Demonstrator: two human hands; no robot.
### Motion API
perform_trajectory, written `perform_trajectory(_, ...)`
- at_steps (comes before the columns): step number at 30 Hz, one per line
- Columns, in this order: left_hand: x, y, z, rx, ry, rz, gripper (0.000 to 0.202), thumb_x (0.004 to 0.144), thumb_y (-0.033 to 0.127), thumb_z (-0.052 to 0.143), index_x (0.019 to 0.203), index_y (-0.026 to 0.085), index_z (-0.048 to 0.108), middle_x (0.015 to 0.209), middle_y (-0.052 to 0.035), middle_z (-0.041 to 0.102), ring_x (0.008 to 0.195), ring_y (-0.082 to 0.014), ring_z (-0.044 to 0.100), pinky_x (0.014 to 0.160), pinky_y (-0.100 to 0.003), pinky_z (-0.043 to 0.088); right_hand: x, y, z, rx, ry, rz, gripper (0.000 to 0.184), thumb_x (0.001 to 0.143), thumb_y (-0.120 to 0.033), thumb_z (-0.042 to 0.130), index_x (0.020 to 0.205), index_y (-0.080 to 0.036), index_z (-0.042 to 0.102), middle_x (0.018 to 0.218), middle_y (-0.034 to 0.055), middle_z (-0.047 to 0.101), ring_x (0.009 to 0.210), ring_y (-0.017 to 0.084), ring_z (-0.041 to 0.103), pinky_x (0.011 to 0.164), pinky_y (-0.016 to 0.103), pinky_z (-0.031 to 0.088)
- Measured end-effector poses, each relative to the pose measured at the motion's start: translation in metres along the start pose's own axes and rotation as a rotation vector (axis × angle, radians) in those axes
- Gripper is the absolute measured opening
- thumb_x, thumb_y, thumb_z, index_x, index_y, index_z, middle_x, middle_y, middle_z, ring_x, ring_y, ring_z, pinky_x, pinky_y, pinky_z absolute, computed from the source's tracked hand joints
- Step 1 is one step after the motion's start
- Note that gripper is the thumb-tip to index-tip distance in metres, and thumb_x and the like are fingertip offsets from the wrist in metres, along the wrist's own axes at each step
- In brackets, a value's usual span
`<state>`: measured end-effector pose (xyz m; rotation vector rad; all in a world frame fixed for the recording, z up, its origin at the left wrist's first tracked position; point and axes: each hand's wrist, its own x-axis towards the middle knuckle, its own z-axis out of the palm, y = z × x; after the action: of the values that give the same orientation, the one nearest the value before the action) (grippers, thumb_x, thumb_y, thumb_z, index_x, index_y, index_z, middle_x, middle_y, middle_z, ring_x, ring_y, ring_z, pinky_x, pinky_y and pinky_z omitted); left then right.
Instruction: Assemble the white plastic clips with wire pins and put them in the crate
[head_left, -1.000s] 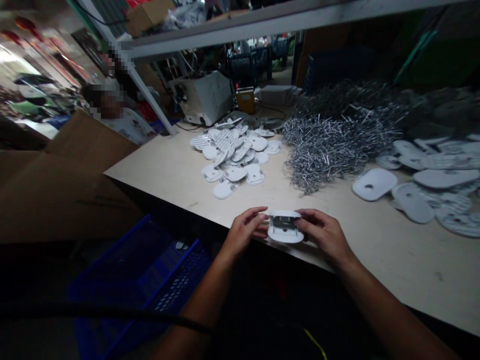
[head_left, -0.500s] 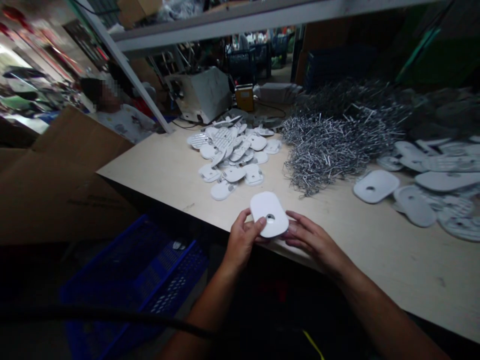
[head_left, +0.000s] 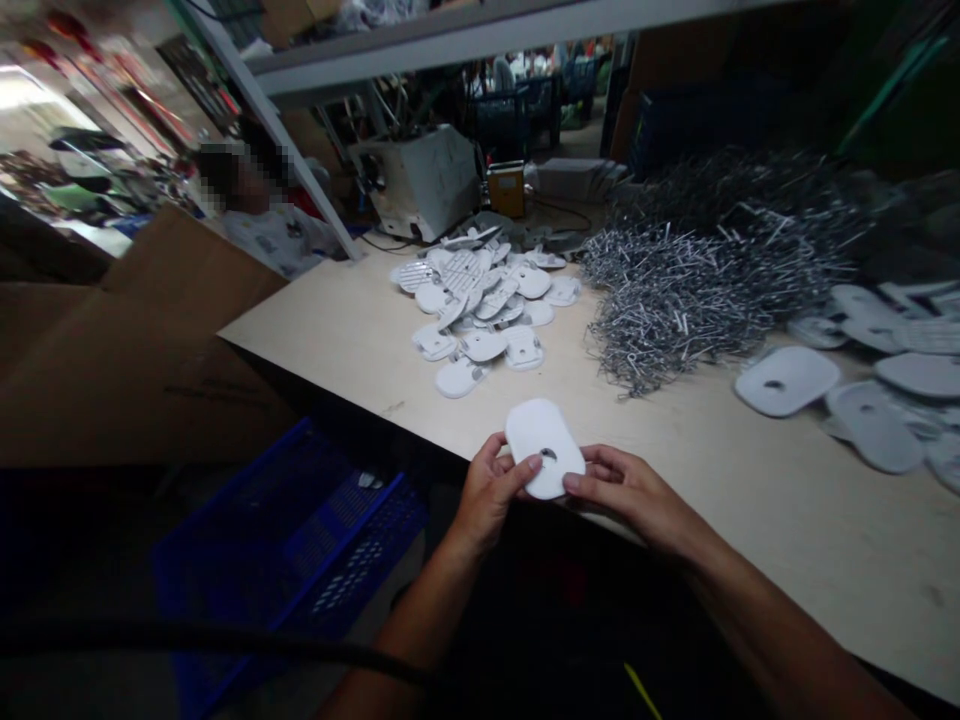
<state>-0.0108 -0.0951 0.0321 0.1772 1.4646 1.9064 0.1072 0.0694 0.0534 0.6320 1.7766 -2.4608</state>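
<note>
A small assembly workshop, seen across a tabletop (head_left: 787,500): bent wire clips (head_left: 675,300) and white plastic parts (head_left: 465,300) heaped in loose piles, a blue plastic crate (head_left: 300,530) alongside, cardboard (head_left: 150,340) nearby, a boxy machine (head_left: 420,180) behind.

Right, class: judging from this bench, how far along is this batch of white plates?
Partway, it seems. Looking done: the middle heap of white plates, several with fittings on their backs. In hand: one white oval plate, held between the left hand and right hand. Apparently left: the plainer white plates at the right and the large tangle of wire pieces.
</note>
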Motion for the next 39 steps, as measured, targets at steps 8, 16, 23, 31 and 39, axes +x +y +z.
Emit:
perform_trajectory(8,-0.047,-0.009,-0.073,-0.213,0.130,-0.141,0.058,0.078,0.054,0.081,0.115,0.011,0.070,0.089,-0.0090,0.074,0.065,-0.0199,0.067,0.043,-0.028,0.057,0.002,0.007,-0.073,-0.192,0.319,0.124,0.082,0.055,-0.068,0.096,0.122,-0.024,0.076,0.121,0.0190,0.075,0.096,0.040,0.076,0.078,0.047,0.068)
perform_trajectory(16,-0.061,-0.033,-0.206,-0.445,0.770,-0.193,0.043,0.093,0.043,0.061,0.125,0.014,0.064,0.092,-0.0107,0.075,0.066,-0.0201,0.071,0.054,-0.029,0.060,-0.009,0.016,-0.095,-0.101,0.437,0.099,0.063,0.061,-0.080,0.084,0.100,-0.030,0.082,0.118,0.0198,0.075,0.096,0.043,0.075,0.079,0.056,0.067)
perform_trajectory(23,-0.035,-0.049,-0.282,-0.386,1.026,-0.068,0.068,0.085,0.051,0.062,0.142,0.020,0.044,0.111,-0.0168,0.073,0.107,-0.0323,0.074,0.079,-0.041,0.066,-0.006,0.013,-0.087,-0.131,0.424,0.080,0.071,0.061,-0.080,0.083,0.107,-0.026,0.079,0.116,0.0172,0.076,0.089,0.040,0.076,0.068,0.048,0.069)
perform_trajectory(31,-0.014,-0.034,-0.241,-0.191,0.963,0.091,0.032,0.086,0.027,0.063,0.117,0.019,0.059,0.089,-0.0073,0.074,0.079,-0.0197,0.076,0.077,-0.030,0.062,-0.006,0.018,-0.083,-0.118,0.410,0.006,0.068,0.071,-0.069,0.087,0.117,-0.018,0.076,0.108,0.0167,0.077,0.081,0.030,0.074,0.064,0.037,0.066)
perform_trajectory(39,0.046,0.059,-0.168,0.615,0.503,0.549,0.046,0.088,0.042,0.076,0.127,0.019,0.069,0.120,-0.0127,0.073,0.100,-0.0243,0.072,0.084,-0.033,0.059,-0.008,0.025,-0.083,-0.080,0.373,-0.050,0.070,0.072,-0.064,0.090,0.120,-0.016,0.075,0.104,0.0153,0.076,0.079,0.026,0.071,0.063,0.032,0.063)
